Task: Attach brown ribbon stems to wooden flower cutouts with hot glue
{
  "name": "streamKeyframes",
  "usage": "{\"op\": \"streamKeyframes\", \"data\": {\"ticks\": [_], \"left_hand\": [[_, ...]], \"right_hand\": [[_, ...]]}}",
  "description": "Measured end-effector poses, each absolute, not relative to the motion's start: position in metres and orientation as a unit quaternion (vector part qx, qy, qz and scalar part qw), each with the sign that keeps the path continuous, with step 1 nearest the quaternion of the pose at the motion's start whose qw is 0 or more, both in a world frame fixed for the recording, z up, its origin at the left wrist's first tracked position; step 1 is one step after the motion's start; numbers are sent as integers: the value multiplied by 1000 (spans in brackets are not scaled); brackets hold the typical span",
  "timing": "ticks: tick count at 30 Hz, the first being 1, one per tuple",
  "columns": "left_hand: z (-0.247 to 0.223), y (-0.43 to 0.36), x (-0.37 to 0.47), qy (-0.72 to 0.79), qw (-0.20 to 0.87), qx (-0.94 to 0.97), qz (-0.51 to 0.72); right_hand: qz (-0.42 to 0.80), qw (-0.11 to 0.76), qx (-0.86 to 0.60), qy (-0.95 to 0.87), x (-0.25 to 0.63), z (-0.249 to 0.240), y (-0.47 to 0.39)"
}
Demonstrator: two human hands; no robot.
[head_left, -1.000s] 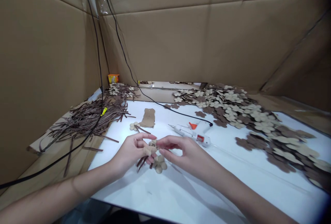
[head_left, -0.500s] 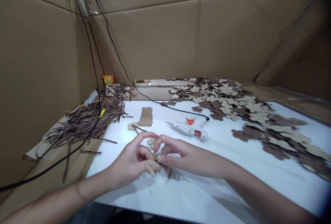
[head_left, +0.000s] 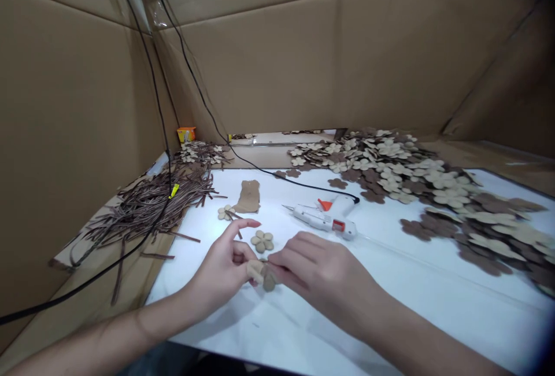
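Note:
Between my hands, above the white board's front part, is a small tan and brown felt flower piece (head_left: 267, 279), its petals partly folded. My left hand (head_left: 229, 260) pinches its left side, the index finger raised and curved. My right hand (head_left: 314, 260) has its fingers pressed together on the right side of the piece; the fingertips are partly hidden. Just beyond the hands a beige felt flower (head_left: 262, 241) lies flat. Further left lies another beige flower (head_left: 226, 212) beside a brown strip, near a tan scrap (head_left: 249, 196).
A white glue gun (head_left: 318, 218) with an orange trigger lies behind my right hand, its black cord running back left. Brown strips (head_left: 151, 202) are heaped at left. Beige and brown flowers (head_left: 451, 191) are piled at right. Cardboard walls (head_left: 277, 75) surround the white board (head_left: 208, 330).
My right hand has turned, its fingers now closed together rather than arched, uncovering the beige flower beyond. The held piece shows more of its brown petals. The whole view has shifted slightly.

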State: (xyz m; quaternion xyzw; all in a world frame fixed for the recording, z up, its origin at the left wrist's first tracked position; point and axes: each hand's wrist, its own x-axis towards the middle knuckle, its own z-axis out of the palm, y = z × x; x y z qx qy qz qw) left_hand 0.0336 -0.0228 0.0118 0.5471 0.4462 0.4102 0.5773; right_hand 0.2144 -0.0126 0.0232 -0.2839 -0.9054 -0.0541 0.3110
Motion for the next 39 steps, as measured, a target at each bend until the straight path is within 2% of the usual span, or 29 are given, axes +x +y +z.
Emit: {"op": "streamKeyframes", "data": {"ticks": [3,8,13,24,27,30,34,37,39], "left_hand": [[16,-27,38,452,595,499,439],[21,-36,42,441,586,470,492],[17,-36,40,459,604,424,495],[18,-36,37,466,662,362,462],[15,-32,34,468,664,353,464],[10,-25,31,472,635,381,478],[9,-18,29,464,622,401,487],[12,-17,29,454,627,414,480],[14,-19,30,453,630,424,468]], "right_hand": [[-200,317,-228,-899,215,19,-18],[-283,338,-171,-881,213,25,-24],[-296,337,-170,-877,206,27,-30],[-295,262,-174,-902,204,9,-28],[-264,270,-182,-908,200,3,-27],[-207,317,-181,-907,198,1,-25],[-10,370,-200,-907,203,10,-18],[131,424,-319,-837,209,23,-8],[238,426,-408,-772,212,32,-1]]}}
